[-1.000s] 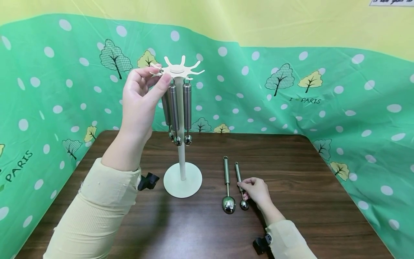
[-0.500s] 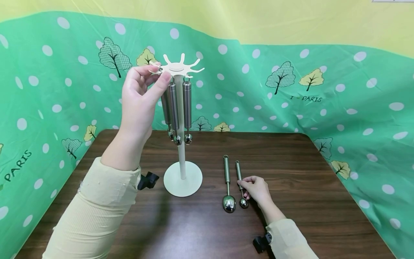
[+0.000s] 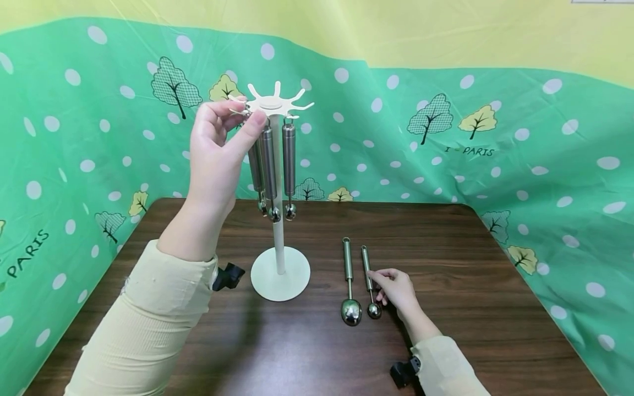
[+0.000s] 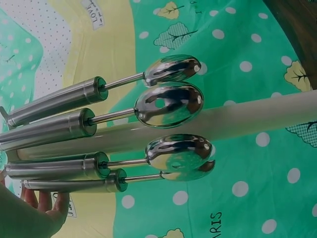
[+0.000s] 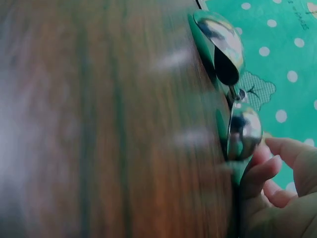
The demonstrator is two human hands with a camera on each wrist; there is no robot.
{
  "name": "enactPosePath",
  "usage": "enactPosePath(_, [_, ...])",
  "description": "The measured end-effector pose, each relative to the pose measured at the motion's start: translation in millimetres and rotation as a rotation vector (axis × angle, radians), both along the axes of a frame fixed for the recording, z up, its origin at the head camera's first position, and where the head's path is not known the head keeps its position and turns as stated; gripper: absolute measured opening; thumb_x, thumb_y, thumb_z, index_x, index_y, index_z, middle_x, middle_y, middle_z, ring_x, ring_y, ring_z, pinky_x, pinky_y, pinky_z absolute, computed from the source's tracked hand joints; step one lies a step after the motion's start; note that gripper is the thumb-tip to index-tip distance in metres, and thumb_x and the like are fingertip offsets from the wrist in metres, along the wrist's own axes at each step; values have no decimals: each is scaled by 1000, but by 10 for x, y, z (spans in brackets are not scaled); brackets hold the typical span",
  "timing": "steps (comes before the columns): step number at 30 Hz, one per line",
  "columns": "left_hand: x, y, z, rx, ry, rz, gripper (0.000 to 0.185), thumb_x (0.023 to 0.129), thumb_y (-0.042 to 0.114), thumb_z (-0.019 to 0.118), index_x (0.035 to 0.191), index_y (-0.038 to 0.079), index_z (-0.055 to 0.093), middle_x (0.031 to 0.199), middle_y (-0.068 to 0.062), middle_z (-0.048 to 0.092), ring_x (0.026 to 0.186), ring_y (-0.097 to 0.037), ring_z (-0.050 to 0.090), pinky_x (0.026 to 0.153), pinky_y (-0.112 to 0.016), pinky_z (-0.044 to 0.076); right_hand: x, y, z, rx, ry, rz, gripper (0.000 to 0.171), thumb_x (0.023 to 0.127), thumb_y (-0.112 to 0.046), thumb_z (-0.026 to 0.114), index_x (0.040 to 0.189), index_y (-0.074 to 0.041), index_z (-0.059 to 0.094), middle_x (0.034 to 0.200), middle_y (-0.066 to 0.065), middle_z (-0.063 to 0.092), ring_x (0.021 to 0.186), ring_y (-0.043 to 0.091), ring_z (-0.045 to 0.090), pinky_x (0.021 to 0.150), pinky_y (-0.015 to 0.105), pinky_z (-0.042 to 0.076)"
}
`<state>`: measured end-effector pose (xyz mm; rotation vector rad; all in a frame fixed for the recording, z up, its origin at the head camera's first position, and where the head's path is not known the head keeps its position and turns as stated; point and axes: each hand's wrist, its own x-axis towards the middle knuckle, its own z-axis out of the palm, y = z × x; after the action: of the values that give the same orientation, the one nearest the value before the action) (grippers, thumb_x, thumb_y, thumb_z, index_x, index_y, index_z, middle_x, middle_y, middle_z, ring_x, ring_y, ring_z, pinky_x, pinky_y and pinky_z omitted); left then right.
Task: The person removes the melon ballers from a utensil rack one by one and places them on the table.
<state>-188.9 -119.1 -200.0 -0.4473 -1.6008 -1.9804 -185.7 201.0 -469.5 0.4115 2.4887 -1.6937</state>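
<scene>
A white rack with a spoked top [image 3: 271, 103] and a round base [image 3: 280, 273] stands on the brown table [image 3: 470, 286]. Several steel scoops [image 3: 269, 165] hang from its spokes, their bowls [image 4: 168, 104] beside the white pole [image 4: 247, 119]. My left hand [image 3: 233, 118] is raised at the rack's top and pinches the hanging loop of the leftmost scoop at a spoke. A large scoop [image 3: 349, 286] and a small scoop [image 3: 367, 269] lie side by side right of the base. My right hand [image 3: 377, 286] rests on the table, its curled fingertips [image 5: 277, 168] touching the small scoop [image 5: 242, 131] from the right.
A green spotted cloth [image 3: 495, 165] with tree prints walls the table on the back and both sides. Black wrist-camera mounts [image 3: 227, 275] [image 3: 403, 371] sit at both sleeves. Bare wood lies to the right of the two scoops.
My right hand has slid slightly right, off the small scoop's handle, so the handle now shows whole. My left hand stays pinched at the rack's top.
</scene>
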Motion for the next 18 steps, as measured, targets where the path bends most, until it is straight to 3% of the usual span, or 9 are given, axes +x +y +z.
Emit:
enactPosePath(5, [7,22,4,6,5,24,24,88,9,70,100,20,53,119,0,55,113,-16,53,94,-27,48,17,36,36,-108,1,-14,46,95,-26,67,121,10,58,69,1,55,45,6,52,42,17,40])
enactPosePath(10, [16,41,16,0,15,54,24,87,9,72,96,20,52,115,1,54,111,-16,52,88,-26,51,5,22,145,-136,30,-10,46,96,-27,66,123,9,57,72,1,56,47,6,52,43,18,40])
enactPosePath(18, [33,57,21,-11,17,91,25,86,10,74,94,20,52,112,2,53,111,-17,50,94,-31,47,-20,-112,397,-138,119,10,40,96,-24,66,119,7,60,68,-1,62,48,7,53,44,19,44])
